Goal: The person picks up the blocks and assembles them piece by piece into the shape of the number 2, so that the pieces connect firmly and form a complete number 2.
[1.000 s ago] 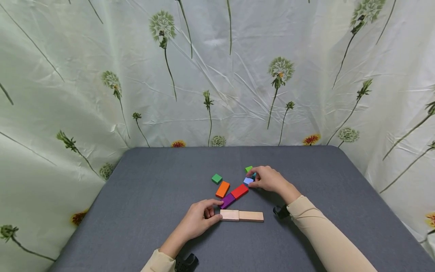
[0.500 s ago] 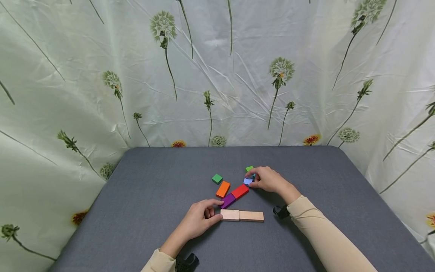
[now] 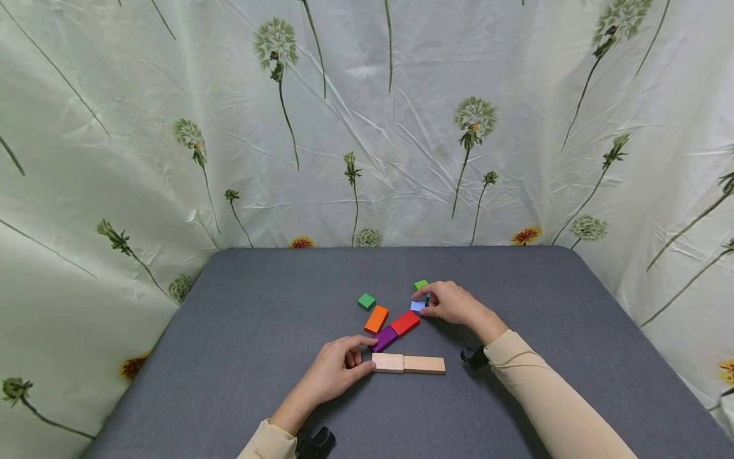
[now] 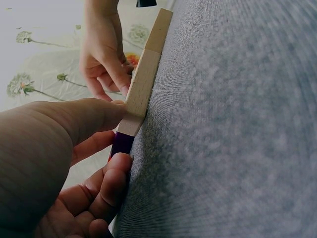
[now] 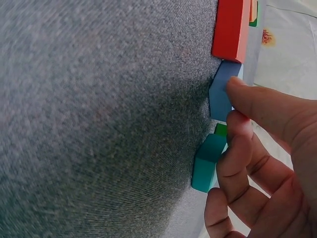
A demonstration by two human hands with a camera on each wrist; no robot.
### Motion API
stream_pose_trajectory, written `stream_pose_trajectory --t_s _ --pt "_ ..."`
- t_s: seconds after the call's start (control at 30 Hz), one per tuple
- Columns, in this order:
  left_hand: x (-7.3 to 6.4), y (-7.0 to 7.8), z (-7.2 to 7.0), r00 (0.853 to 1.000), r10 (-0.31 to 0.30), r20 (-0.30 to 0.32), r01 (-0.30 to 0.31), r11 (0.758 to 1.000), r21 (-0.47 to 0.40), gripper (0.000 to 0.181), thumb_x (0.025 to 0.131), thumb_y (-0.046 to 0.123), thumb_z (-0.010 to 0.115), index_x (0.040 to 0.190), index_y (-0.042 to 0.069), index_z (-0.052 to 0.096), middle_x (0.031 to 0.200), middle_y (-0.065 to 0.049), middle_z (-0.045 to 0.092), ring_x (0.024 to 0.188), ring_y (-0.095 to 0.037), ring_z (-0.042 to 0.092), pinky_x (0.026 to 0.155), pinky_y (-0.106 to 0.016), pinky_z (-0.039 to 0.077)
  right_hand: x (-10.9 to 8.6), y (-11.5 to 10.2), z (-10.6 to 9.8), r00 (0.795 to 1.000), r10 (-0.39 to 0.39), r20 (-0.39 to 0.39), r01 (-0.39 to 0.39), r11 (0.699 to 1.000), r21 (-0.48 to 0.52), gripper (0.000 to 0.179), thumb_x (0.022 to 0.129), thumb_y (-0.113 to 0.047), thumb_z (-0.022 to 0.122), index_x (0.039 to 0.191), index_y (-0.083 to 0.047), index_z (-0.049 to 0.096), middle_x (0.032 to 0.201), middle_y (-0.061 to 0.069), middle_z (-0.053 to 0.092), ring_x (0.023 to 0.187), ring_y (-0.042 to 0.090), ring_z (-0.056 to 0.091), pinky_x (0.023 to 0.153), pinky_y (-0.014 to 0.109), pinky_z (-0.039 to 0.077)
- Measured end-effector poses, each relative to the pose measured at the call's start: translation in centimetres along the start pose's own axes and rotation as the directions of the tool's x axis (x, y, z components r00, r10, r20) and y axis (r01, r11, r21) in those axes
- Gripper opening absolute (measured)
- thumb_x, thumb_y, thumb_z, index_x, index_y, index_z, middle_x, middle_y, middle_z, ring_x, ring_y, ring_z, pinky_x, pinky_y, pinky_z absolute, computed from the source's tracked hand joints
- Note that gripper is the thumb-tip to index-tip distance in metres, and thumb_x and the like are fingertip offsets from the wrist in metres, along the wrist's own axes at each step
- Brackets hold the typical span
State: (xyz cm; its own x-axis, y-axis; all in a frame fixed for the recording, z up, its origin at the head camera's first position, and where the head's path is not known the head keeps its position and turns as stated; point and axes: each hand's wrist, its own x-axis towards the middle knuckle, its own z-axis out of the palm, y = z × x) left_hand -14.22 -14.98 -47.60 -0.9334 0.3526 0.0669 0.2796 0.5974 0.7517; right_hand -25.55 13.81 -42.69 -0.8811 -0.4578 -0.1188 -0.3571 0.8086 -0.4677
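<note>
My left hand rests at the left ends of two rows of blocks. Its thumb touches the end of a pale wooden block, and the index finger reaches the purple block. A second wooden block continues that front row. The red block runs on diagonally from the purple one. With thumb and fingers, my right hand pinches a light blue block at the red block's far end. A teal block lies beside those fingers, mostly hidden from the head view.
An orange block lies left of the red one, with a dark green block farther back. Beyond my right fingers sits a light green block. Grey cloth covers the table; a flower-print curtain hangs behind it.
My right fingertips and the light blue block have shifted slightly left. The left hand and the other blocks stay where they were.
</note>
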Motion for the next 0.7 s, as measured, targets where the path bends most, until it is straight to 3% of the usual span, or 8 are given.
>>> stream_pose_trajectory --t_s 0.7 --pt "0.04 -0.05 0.04 1.000 -0.010 -0.002 0.010 1.000 0.013 0.035 0.095 0.022 0.083 0.130 0.022 0.076 0.083 0.007 0.059 0.070 -0.005 0.051 0.062 -0.023 0.041 0.01 0.09 0.10 1.000 -0.009 0.011 0.009 1.000 0.000 0.032 0.100 -0.016 0.077 0.132 -0.012 0.076 0.073 -0.001 0.054 0.063 0.010 0.046 0.061 0.025 0.035"
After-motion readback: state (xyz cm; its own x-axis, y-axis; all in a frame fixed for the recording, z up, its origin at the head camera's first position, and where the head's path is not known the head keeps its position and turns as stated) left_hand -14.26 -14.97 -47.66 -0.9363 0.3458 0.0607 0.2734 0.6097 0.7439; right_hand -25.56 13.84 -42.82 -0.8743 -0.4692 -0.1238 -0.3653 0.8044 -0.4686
